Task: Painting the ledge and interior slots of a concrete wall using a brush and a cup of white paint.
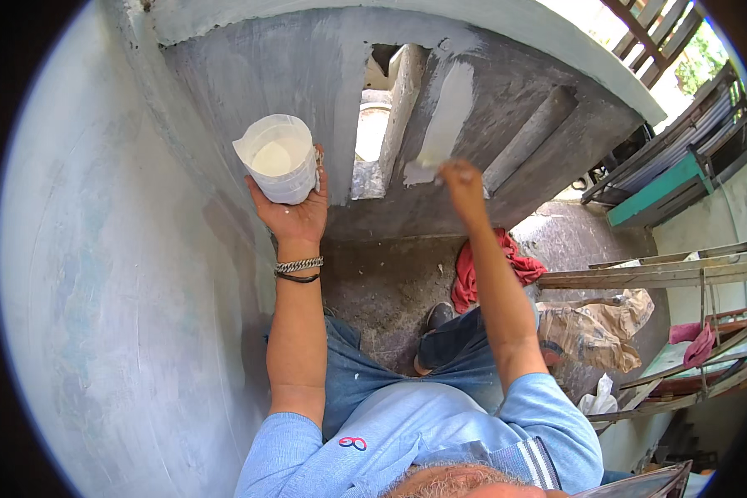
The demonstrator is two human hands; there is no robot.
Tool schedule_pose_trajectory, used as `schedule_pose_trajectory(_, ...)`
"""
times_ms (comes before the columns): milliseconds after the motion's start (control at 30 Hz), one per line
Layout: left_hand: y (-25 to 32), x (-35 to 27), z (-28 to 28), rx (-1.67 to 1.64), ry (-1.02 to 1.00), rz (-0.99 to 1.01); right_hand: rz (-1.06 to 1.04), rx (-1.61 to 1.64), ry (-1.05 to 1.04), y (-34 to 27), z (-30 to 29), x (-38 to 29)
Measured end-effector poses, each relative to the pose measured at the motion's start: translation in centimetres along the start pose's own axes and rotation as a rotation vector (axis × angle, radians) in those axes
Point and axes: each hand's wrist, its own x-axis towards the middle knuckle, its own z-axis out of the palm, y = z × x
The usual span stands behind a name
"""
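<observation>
My left hand (pixel 299 215) holds a white plastic container (pixel 286 187) from below, its rim cut unevenly. Pale liquid paint (pixel 274 157) lies inside it. At the grey cement wall (pixel 324 75), my right hand (pixel 462 183) is closed around what looks like a paintbrush (pixel 431 163), blurred and mostly covered by the fingers. Its pale tip meets the lower end of a light painted strip (pixel 449 109) between two slots. Left of that strip, one slot (pixel 373 134) is open right through the wall; the slot on the right (pixel 529 140) appears as a dark slanted recess.
A smooth plastered wall (pixel 112 280) rises close on my left. On the floor (pixel 380 280) lie a red cloth (pixel 467 274) and a crumpled brown paper sack (pixel 597 330). Wooden planks (pixel 647 276) jut in from the right, below a teal-edged wooden piece (pixel 657 190).
</observation>
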Motion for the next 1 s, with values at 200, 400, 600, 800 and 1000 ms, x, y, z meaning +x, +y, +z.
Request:
schedule_pose_trajectory(200, 0.0, 0.2, -0.2, 0.023, -0.013, -0.013, -0.101, 0.164, 0.171, -14.8, -1.4, 2.3)
schedule_pose_trajectory(400, -0.6, 0.3, -0.4, 0.034, -0.025, -0.036, 0.076, -0.006, -0.029, -7.2, -2.7, -1.0)
schedule_pose_trajectory(600, -0.1, -0.1, -0.4, -0.024, -0.063, -0.026, 0.143, -0.057, -0.22, 5.2, -0.8, -4.2)
schedule_pose_trajectory(800, -0.1, 0.1, -0.7, -0.008, -0.074, -0.028, 0.267, -0.513, -0.294, 11.9, 1.6, -4.8)
schedule_pose_trajectory(1000, 0.1, -0.1, -0.8, 0.017, -0.04, -0.029, 0.294, -0.387, -0.099, 13.4, 3.8, -4.5)
